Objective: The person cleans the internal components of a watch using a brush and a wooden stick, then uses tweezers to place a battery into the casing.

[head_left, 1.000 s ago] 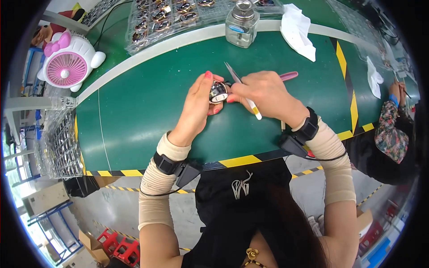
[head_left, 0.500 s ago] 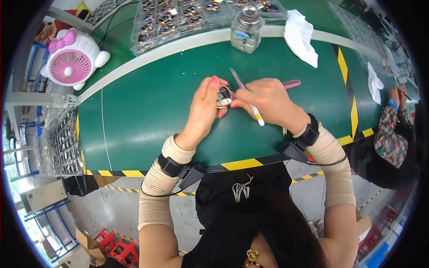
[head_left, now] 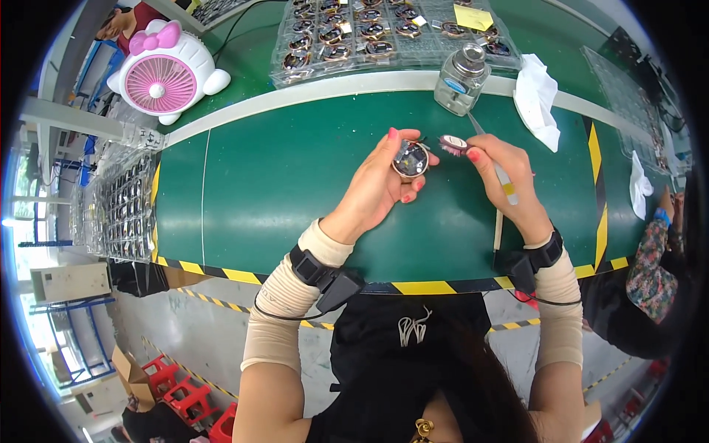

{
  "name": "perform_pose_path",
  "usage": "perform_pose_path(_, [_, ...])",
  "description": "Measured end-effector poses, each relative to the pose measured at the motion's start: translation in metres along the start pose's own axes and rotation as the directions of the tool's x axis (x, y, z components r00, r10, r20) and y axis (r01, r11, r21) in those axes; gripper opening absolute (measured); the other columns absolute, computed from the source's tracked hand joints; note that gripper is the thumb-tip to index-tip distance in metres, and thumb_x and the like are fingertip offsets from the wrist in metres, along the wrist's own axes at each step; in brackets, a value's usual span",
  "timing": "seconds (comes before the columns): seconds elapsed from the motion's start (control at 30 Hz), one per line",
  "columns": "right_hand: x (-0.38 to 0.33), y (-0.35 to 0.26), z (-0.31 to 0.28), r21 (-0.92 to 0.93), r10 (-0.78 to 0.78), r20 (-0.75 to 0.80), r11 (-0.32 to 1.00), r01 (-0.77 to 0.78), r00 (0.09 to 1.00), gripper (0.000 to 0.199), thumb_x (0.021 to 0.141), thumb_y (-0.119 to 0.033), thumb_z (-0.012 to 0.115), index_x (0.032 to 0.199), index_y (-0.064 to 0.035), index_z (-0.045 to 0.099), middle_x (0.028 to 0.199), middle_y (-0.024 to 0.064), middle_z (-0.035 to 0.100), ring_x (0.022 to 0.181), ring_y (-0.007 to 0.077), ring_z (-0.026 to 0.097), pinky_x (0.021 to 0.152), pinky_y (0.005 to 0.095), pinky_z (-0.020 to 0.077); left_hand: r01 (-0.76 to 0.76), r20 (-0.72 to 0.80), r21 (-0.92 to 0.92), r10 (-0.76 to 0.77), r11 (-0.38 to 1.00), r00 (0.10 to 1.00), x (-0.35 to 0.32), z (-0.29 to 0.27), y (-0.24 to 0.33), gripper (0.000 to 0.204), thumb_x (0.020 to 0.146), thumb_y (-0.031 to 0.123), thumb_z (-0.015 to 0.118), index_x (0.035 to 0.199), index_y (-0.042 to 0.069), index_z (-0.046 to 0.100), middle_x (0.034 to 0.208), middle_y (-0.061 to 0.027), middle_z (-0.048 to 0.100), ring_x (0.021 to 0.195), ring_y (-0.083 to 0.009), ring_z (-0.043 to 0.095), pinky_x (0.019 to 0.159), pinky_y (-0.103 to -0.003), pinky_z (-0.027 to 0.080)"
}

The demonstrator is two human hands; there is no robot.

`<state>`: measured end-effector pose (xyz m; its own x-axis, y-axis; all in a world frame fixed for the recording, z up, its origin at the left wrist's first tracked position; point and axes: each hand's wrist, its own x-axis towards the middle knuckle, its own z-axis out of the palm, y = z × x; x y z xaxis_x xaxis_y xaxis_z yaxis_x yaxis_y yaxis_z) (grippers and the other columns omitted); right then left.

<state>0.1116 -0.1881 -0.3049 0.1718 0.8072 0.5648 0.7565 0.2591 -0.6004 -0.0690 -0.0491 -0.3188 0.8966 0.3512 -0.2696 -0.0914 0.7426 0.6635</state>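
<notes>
My left hand (head_left: pixel 369 188) is closed round a watch case (head_left: pixel 410 159) with a gold rim, its dark inner parts facing up. A short distance to the right, my right hand (head_left: pixel 515 176) pinches a small brush (head_left: pixel 453 143). The brush has a dark pink head and pinkish bristles, turned toward the case but apart from it. A pair of tweezers (head_left: pixel 507 184) with a white and yellow end is tucked in the same hand, the pointed tip reaching up past the fingers. Most of the brush handle is hidden by my right hand.
A clear glass bottle (head_left: pixel 461 83) stands at the bench's raised light strip (head_left: pixel 325 91). Behind is a clear tray (head_left: pixel 325 72) with several watch parts. White tissue (head_left: pixel 537 103) lies right, a pink-and-white fan (head_left: pixel 158 83) stands left. A co-worker's flowered sleeve (head_left: pixel 650 258) shows far right.
My right hand has drawn off to the right, leaving a gap between brush and watch case. The left hand has turned the case so its inside shows. The whole view has shifted.
</notes>
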Motion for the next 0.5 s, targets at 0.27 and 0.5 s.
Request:
perform_pose_path(0.27, [-0.002,-0.003,-0.017,0.073,0.202,-0.032,0.977,-0.199,0.979,0.012,0.098,-0.008,0.060,0.100,0.0024,0.065,0.077,0.0057,0.061,0.064,0.0110,0.054,0.058,0.0246,0.0422,-0.059,0.128,0.286,0.023,0.957,0.992,0.000,-0.001,-0.009,0.061,0.090,-0.009,0.062,0.142,0.008,0.035,0.127,-0.0214,0.061,0.086,-0.0178,0.064,0.069,-0.028,0.052])
perform_pose_path(0.5, [0.003,-0.005,-0.021,0.325,0.409,0.026,0.860,-0.394,0.912,0.020,0.103,-0.019,0.055,0.099,-0.0023,0.067,0.072,-0.0021,0.055,0.062,0.0044,0.047,0.054,0.0209,0.0343,-0.018,0.066,0.353,-0.005,0.936,0.998,0.000,0.002,-0.006,0.059,0.091,-0.008,0.060,0.142,0.008,0.035,0.123,-0.0197,0.063,0.085,-0.0177,0.066,0.070,-0.029,0.054])
